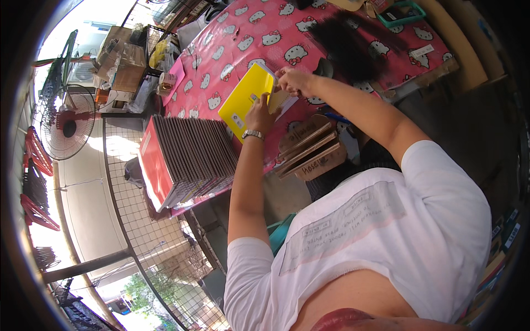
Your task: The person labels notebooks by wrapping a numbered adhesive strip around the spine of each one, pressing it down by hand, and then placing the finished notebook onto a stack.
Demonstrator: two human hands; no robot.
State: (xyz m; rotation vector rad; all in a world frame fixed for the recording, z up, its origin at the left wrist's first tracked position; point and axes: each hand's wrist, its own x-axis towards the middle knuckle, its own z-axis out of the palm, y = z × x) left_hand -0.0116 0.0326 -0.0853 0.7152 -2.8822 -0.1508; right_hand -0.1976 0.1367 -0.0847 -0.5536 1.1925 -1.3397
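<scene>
A yellow-covered notebook (240, 98) is held tilted over the table, with white pages showing along its right edge. My left hand (261, 115), a watch at its wrist, grips the notebook near its lower right side, fingers on the cover. At the upper right corner my right hand (295, 82) is closed in a pinch against the edge. Whatever sits between its fingertips is too small to make out. Left of the notebook stands a tall stack of dark-edged notebooks (193, 151) with a red cover at its outer end.
A pink patterned cloth (212, 52) covers the table. Thin black strands (348, 47) lie in a heap at the back right, near a green tray (402, 15). Cardboard holders (312, 149) stand close to my body. A cup (167, 83) and a fan (69, 128) are at the left.
</scene>
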